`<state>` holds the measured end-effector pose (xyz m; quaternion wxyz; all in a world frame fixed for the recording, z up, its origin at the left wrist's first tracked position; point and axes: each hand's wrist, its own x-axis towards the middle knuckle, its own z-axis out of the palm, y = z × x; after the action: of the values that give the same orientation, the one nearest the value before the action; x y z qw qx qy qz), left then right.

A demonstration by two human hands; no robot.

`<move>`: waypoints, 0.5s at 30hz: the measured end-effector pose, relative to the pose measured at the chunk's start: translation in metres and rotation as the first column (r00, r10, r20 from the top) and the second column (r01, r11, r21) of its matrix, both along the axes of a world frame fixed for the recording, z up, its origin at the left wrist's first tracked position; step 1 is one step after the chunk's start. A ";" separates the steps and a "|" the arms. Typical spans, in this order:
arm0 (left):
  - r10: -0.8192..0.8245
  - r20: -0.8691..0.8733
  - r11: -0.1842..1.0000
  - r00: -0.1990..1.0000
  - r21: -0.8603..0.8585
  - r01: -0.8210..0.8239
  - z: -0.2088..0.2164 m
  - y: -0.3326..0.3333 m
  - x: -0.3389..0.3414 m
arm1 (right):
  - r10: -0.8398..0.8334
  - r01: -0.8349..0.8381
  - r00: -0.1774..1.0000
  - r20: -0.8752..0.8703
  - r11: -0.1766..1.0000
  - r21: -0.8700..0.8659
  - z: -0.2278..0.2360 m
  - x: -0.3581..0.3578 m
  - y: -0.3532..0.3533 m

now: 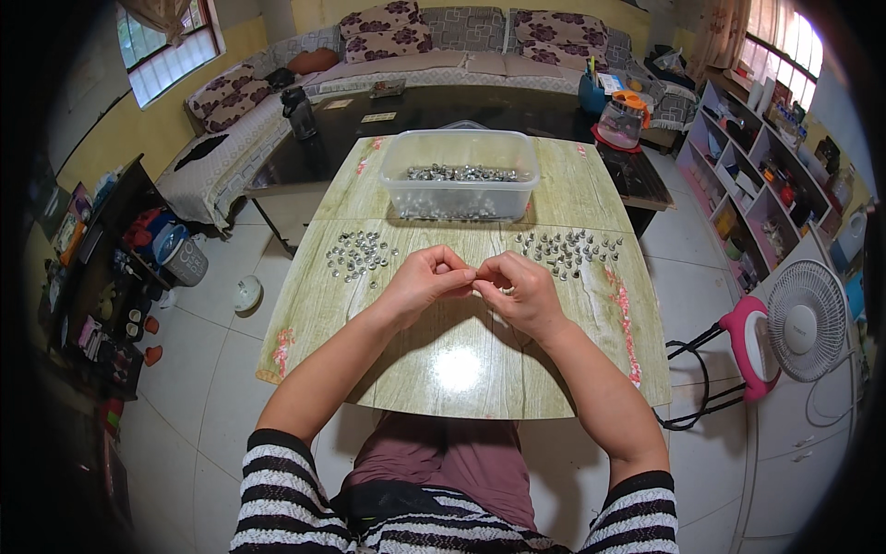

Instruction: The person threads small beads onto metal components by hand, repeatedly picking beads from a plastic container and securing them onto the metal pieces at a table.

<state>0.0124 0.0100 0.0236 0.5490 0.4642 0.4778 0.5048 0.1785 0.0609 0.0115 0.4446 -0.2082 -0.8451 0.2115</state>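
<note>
My left hand (pixel 430 282) and my right hand (pixel 519 291) meet fingertip to fingertip above the middle of a wood-patterned table (pixel 425 369). Both are closed in a pinch; whatever small thing lies between the fingers is hidden. To the left of my left hand spreads a loose group of small round, shiny clear pieces (pixel 358 255). Several small metal pieces with short stems (pixel 570 251) lie beyond and to the right of my right hand. Behind both hands stands a clear plastic tub (pixel 461 198), partly filled with many similar small shiny pieces.
A dark table (pixel 323 138) adjoins the far side, bearing a black bottle (pixel 298 113) and a clear jar with an orange top (pixel 620 122). A pink and white fan (pixel 805 321) stands at the right, near shelves (pixel 757 175). A bin (pixel 182 256) is on the left.
</note>
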 end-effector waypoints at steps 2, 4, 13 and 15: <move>0.002 -0.001 1.000 1.000 -0.005 -0.002 0.000 0.000 -0.001 | -0.012 0.012 1.000 0.005 1.000 0.029 0.001 -0.001 0.000; -0.003 0.005 1.000 1.000 -0.010 0.003 0.000 -0.001 0.000 | -0.010 0.011 1.000 -0.008 0.999 0.032 0.000 -0.001 0.000; 0.009 0.088 1.000 0.996 -0.017 -0.007 0.001 -0.001 0.003 | -0.018 0.019 1.000 -0.023 0.999 0.044 0.001 -0.001 -0.001; 0.016 0.113 1.000 0.993 -0.022 -0.013 -0.001 -0.001 0.003 | -0.016 0.017 0.999 -0.029 0.999 0.042 0.001 -0.001 -0.001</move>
<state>0.0149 0.0092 0.0222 0.5765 0.4255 0.4544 0.5293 0.1771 0.0603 0.0129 0.4626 -0.2025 -0.8414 0.1927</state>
